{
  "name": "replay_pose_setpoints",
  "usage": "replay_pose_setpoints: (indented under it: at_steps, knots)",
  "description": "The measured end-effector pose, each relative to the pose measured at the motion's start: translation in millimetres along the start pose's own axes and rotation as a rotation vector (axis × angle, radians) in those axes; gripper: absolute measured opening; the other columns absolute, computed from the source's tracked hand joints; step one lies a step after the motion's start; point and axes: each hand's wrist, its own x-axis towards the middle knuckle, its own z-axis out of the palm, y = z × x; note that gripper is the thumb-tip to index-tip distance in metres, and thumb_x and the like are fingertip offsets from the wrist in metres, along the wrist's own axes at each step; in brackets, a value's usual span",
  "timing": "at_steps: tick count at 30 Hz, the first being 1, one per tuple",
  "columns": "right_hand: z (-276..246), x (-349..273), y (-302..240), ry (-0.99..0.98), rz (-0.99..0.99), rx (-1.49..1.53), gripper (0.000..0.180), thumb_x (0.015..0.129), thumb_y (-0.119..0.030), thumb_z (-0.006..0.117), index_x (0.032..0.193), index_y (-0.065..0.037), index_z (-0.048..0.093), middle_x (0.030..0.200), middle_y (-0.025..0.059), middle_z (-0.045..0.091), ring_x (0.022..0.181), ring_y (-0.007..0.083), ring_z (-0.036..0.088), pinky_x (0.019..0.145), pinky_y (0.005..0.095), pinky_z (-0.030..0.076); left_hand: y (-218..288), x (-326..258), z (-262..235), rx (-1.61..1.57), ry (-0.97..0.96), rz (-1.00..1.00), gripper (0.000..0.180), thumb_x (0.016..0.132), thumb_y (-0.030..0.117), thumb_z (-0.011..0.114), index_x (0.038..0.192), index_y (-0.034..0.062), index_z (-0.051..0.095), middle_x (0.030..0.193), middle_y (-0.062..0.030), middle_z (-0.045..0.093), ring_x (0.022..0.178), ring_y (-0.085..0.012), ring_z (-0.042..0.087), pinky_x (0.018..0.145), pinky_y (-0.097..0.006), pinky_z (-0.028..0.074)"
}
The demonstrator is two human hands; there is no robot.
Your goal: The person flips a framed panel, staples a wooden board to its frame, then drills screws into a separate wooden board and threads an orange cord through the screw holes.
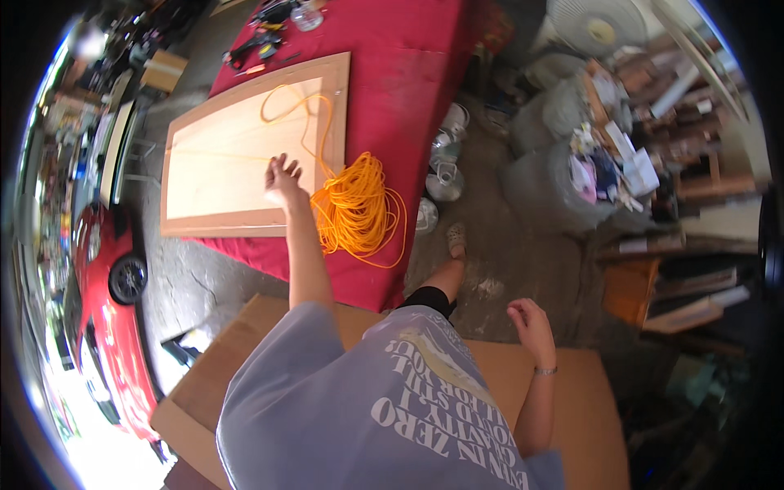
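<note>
My left hand is raised over a framed wooden panel, fingertips pinched together. A thin orange cord seems to run from these fingers leftward across the panel's pale face. Beside the panel's right edge, partly overlapping it, lies a big loose bundle of orange cord. From the bundle a loose loop of the same cord curls over the panel's upper right part. My right hand hangs at my side, away from the table, its fingers loosely bent with nothing visible in them.
The panel rests on a table with a red cloth. Tools and a clear container are at its far end. Brown cardboard lies close to me. Right are filled bags and a fan; left is a red car.
</note>
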Motion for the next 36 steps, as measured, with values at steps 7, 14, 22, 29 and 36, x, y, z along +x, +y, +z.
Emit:
replay_pose_setpoints:
  at_steps: [7,14,22,29,36]
  knots:
    - [-69,116,17,-0.115,0.041,-0.089,0.024,0.101,-0.021,0.066,0.107,0.002,0.067,0.091,0.0147,0.071,0.076,0.0208,0.067,0.071,0.0338,0.053,-7,-44,48,0.068,0.070,0.019,0.029,0.108,0.016,0.054,0.128,-0.0033,0.060,0.107,-0.0142,0.074,0.070,-0.0169,0.069,0.055,-0.026,0.054]
    - [-72,307,-44,-0.300,-0.255,-0.124,0.026,0.102,-0.026,0.065,0.109,-0.001,0.066,0.090,0.0147,0.072,0.079,0.0230,0.069,0.073,0.0350,0.054,-8,-94,63,0.600,0.115,0.161,0.030,0.104,0.020,0.058,0.118,-0.0034,0.071,0.089,-0.0102,0.077,0.073,-0.0164,0.068,0.073,-0.032,0.054]
    - [38,440,-189,-0.626,-1.082,-0.377,0.051,0.086,-0.024,0.079,0.127,-0.003,0.056,0.116,0.0181,0.064,0.111,0.0392,0.061,0.094,0.0471,0.051,-22,-149,-11,1.235,0.516,0.235,0.037,0.104,0.036,0.060,0.102,0.0004,0.070,0.119,-0.0185,0.067,0.118,-0.0391,0.058,0.102,-0.051,0.047]
    - [156,487,-237,-0.857,-1.071,-0.155,0.052,0.091,-0.032,0.077,0.125,-0.001,0.053,0.112,0.0219,0.059,0.106,0.0401,0.060,0.091,0.0476,0.051,-70,-157,42,1.233,0.825,-0.492,0.120,0.075,0.083,0.068,0.150,-0.0030,0.033,0.156,-0.0337,0.029,0.141,-0.0516,0.036,0.114,-0.063,0.034]
    - [202,680,-311,-0.311,-1.014,-0.287,0.054,0.093,-0.034,0.073,0.125,0.004,0.052,0.119,0.0242,0.060,0.110,0.0393,0.057,0.096,0.0499,0.046,-42,-155,43,1.199,0.688,-0.414,0.107,0.071,0.067,0.081,0.148,0.0027,0.042,0.127,-0.0255,0.066,0.124,-0.0422,0.059,0.104,-0.052,0.048]
